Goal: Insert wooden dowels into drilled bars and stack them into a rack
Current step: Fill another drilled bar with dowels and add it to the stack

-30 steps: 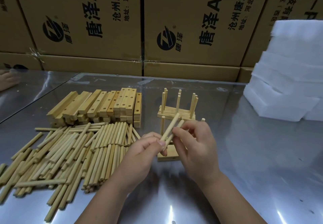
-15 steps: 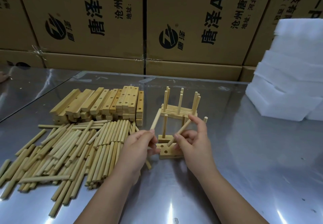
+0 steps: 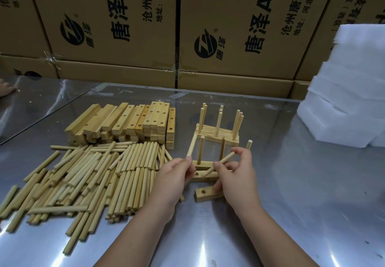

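Observation:
My left hand (image 3: 174, 176) pinches one wooden dowel (image 3: 192, 145) that slants up to the right. My right hand (image 3: 236, 173) holds another dowel (image 3: 224, 161), tilted over a drilled bar (image 3: 205, 175) lying between my hands. Two dowels stand upright in a bar (image 3: 203, 163) just behind it. A third drilled bar (image 3: 205, 194) with one visible hole lies nearest me, partly under my right hand. Behind them stands a stack of bars with upright dowels, the rack (image 3: 217, 130).
A heap of loose dowels (image 3: 83, 175) covers the steel table (image 3: 312, 194) on the left, with a pile of drilled bars (image 3: 129, 123) behind it. Cardboard boxes (image 3: 229, 27) line the back. White foam blocks (image 3: 350, 92) stand at the right. Someone else's hand (image 3: 5, 88) rests far left.
My hands have separated the two dowels, one in each, and lowered them toward the bar on the table. A drilled bar now shows nearest me.

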